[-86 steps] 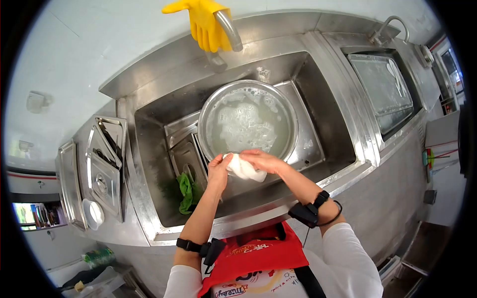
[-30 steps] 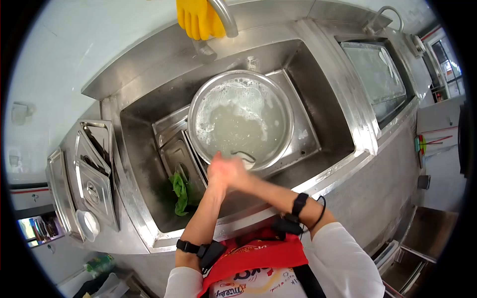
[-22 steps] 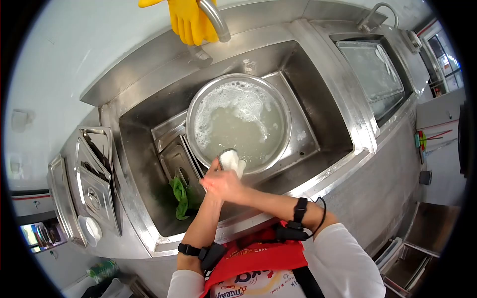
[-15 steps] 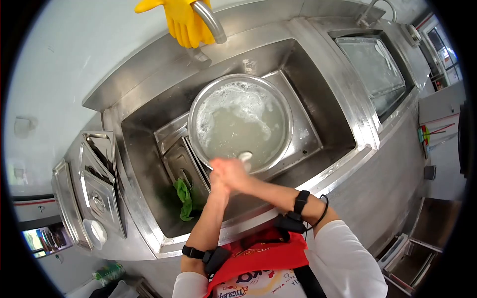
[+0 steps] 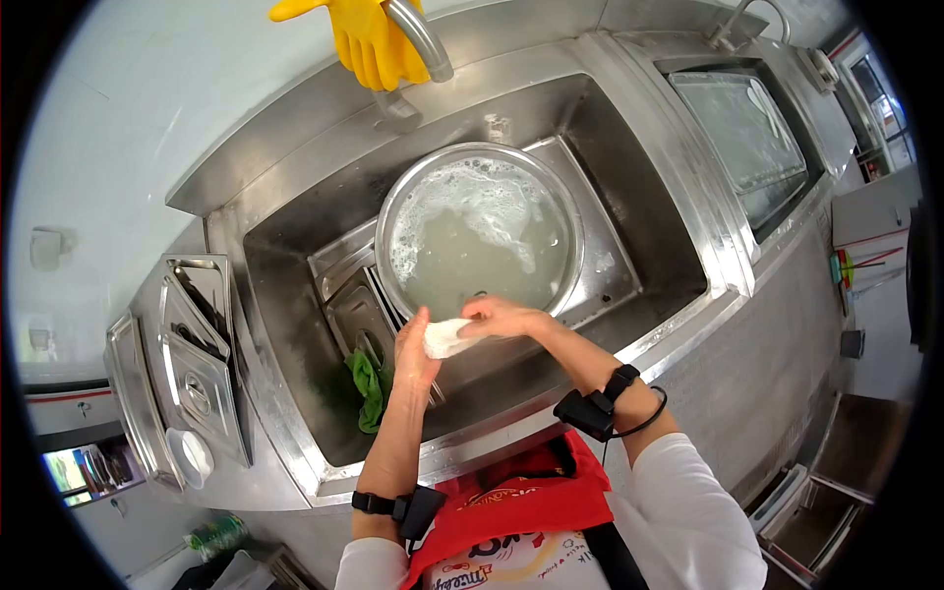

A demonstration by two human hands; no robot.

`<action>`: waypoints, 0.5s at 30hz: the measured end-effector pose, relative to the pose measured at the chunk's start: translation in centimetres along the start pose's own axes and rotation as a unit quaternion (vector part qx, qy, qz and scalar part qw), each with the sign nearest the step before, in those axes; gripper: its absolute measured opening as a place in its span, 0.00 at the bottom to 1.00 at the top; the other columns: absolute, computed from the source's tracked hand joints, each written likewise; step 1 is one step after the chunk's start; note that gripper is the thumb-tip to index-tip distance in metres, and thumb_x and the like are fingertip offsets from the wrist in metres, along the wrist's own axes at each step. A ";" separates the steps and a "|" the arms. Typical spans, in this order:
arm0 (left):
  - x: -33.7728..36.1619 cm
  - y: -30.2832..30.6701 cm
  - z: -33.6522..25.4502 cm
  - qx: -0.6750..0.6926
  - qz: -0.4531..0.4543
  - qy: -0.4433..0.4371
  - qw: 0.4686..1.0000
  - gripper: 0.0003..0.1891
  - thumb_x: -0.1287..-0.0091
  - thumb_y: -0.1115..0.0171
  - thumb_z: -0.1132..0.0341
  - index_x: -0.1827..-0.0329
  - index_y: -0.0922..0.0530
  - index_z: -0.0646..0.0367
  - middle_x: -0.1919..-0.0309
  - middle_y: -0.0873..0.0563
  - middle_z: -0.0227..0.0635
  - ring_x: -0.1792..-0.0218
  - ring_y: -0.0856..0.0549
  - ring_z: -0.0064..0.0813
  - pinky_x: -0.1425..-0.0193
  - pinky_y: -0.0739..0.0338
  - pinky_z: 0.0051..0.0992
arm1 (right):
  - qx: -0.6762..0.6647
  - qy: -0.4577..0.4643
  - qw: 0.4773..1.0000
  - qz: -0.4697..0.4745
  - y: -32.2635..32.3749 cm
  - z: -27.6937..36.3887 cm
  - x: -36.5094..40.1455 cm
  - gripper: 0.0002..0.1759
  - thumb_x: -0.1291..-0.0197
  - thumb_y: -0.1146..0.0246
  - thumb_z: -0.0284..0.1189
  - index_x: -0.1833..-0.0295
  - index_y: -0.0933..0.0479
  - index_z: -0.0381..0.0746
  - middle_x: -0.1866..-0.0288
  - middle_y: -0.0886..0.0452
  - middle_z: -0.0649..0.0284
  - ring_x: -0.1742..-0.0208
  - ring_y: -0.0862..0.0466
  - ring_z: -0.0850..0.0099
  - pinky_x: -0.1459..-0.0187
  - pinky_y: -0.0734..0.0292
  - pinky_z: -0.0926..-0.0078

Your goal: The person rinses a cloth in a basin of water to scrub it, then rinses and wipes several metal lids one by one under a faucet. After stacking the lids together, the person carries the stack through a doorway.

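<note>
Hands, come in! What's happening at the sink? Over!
Left hand, right hand: both on white cloth. Cloth at near edge of bowl. Green rag left of them, not in the way.

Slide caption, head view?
Left hand and right hand hold a white cloth-like item near a metal basin of sudsy water in a sink.

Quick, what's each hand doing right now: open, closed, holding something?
Left hand: holding one end of the white cloth.
Right hand: closed on the cloth's other end.

Commercial-type kitchen, wash area. Identifying features: steel sink (image 5: 649,202) containing a basin (image 5: 576,241) of sudsy water (image 5: 472,261); second sink (image 5: 798,208) at right; steel lid (image 5: 199,401) at left; glove (image 5: 366,51) at far tap (image 5: 423,43).
</note>
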State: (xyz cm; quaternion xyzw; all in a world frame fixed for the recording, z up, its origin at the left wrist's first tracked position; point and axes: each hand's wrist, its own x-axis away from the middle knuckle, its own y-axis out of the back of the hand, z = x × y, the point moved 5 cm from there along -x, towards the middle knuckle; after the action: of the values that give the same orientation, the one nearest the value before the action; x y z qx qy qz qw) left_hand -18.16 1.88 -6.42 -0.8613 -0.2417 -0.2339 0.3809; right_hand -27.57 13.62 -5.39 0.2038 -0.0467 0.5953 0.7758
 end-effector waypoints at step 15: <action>-4.3 2.0 4.8 0.280 0.232 0.046 0.930 0.11 0.35 0.49 0.60 0.59 0.27 0.56 0.67 0.21 0.32 0.64 0.20 0.29 0.59 0.24 0.30 | 0.058 0.245 0.903 -0.348 -3.3 8.2 0.0 0.04 0.48 0.44 0.33 0.69 0.25 0.47 0.76 0.23 0.61 0.72 0.22 0.58 0.70 0.27 0.65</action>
State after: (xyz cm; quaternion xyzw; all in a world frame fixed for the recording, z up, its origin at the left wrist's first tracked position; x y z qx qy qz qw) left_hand -19.29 3.33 -12.92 -0.7404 -0.0726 -0.1007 0.6606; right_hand -23.09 9.92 1.23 0.0999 0.2532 0.3207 0.9072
